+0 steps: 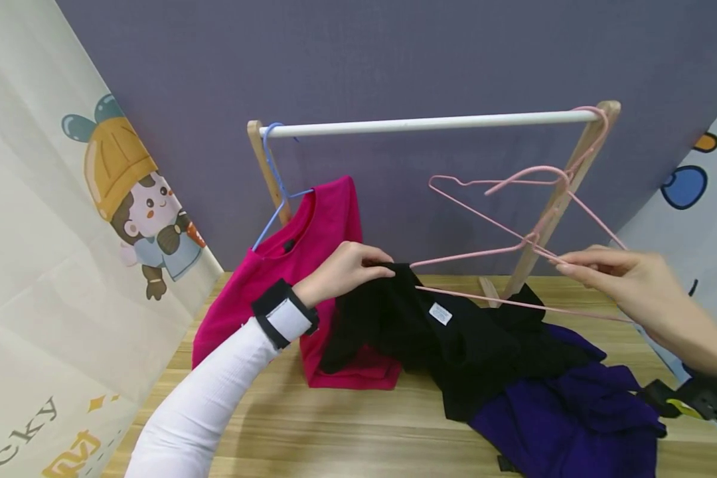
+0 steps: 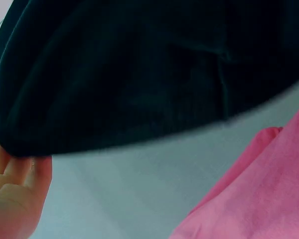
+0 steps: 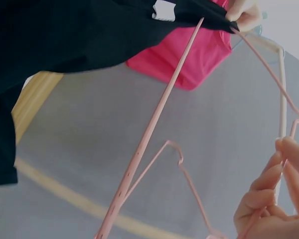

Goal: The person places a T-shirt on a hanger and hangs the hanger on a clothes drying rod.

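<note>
My left hand (image 1: 358, 265) pinches the edge of a black garment (image 1: 478, 345) with a white label, lifting that part of it. The rest of the garment droops to the right over a purple garment (image 1: 573, 425). In my right hand (image 1: 627, 279), thumb and fingers pinch a pink hanger (image 1: 466, 256) near its neck. The hanger's left end reaches the black cloth by my left fingers; its tip is hidden there. In the right wrist view the hanger's bottom bar (image 3: 154, 119) overlaps the cloth. The left wrist view is mostly filled by the dark fabric (image 2: 129, 79).
A small rack with a white rod (image 1: 430, 123) stands on the wooden table (image 1: 334, 438). On its left end hangs a blue hanger (image 1: 270, 159) with a magenta shirt (image 1: 328, 219). Another pink hanger (image 1: 605, 126) hangs bare at the right end, behind the held one.
</note>
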Demonstrator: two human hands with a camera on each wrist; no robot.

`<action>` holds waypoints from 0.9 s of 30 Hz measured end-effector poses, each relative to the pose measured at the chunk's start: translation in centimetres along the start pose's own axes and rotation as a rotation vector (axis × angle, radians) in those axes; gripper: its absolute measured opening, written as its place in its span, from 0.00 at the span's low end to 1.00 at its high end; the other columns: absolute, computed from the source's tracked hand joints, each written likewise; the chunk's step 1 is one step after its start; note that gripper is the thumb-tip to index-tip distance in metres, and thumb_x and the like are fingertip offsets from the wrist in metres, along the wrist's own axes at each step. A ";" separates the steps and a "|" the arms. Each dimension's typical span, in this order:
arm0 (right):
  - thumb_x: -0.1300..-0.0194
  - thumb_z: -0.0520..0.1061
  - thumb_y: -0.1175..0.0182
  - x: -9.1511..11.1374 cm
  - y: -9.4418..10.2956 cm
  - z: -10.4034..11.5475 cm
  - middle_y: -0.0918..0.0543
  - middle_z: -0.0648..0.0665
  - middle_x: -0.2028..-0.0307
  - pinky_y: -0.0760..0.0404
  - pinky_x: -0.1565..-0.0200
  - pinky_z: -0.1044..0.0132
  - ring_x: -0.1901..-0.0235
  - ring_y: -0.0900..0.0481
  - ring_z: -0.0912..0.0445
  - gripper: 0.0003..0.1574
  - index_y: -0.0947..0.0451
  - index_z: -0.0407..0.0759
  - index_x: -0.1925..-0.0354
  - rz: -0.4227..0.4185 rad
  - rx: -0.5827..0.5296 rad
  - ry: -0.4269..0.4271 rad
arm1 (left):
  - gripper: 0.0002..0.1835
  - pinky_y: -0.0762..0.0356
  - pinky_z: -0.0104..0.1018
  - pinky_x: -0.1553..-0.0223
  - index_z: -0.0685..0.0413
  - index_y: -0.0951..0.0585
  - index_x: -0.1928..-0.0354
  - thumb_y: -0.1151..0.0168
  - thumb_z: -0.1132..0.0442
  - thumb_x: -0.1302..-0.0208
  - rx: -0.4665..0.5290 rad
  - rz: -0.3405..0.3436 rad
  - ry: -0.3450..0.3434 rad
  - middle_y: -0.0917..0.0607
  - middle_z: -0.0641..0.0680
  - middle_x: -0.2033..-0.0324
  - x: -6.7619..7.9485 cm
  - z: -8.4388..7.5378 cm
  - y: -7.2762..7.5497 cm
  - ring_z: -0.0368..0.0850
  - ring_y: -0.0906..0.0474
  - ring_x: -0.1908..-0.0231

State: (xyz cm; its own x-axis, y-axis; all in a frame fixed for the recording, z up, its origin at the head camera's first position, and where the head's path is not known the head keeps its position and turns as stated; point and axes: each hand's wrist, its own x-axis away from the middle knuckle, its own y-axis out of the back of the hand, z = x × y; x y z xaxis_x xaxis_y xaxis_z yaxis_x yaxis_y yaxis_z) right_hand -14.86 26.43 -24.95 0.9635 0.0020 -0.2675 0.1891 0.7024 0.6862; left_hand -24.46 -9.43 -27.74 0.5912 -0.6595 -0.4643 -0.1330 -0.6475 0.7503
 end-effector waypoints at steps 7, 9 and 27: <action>0.42 0.49 0.43 -0.5 -1.5 1.5 0.23 0.65 0.66 0.40 0.75 0.70 0.70 0.36 0.59 0.16 0.23 0.45 0.57 -0.017 -0.041 0.084 | 0.08 0.24 0.33 0.67 0.57 0.19 0.65 0.37 0.64 0.49 -0.021 -0.008 0.017 0.16 0.55 0.68 0.2 0.0 -0.1 0.36 0.25 0.71; 0.42 0.47 0.43 -0.6 -1.9 1.8 0.23 0.65 0.66 0.40 0.74 0.70 0.70 0.35 0.59 0.14 0.22 0.45 0.58 -0.020 -0.055 0.114 | 0.08 0.24 0.33 0.67 0.57 0.19 0.65 0.38 0.64 0.49 -0.016 -0.011 0.019 0.16 0.56 0.68 0.2 0.0 -0.1 0.37 0.25 0.71; 0.47 0.41 0.39 -2.3 -5.9 3.5 0.24 0.51 0.77 0.41 0.85 0.66 0.82 0.38 0.58 0.08 0.20 0.43 0.65 -0.008 -0.098 0.333 | 0.07 0.24 0.32 0.63 0.57 0.19 0.65 0.38 0.66 0.48 0.032 -0.027 -0.025 0.15 0.55 0.68 -0.9 -1.1 -0.8 0.34 0.24 0.67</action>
State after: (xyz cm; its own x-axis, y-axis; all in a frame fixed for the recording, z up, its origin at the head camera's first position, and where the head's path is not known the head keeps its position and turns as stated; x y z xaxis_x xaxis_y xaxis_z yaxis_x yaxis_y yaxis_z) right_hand -17.57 19.81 -26.04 0.8445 0.2169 -0.4897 0.1618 0.7683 0.6193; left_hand -23.99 -7.89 -27.39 0.5749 -0.6507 -0.4960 -0.1428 -0.6767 0.7223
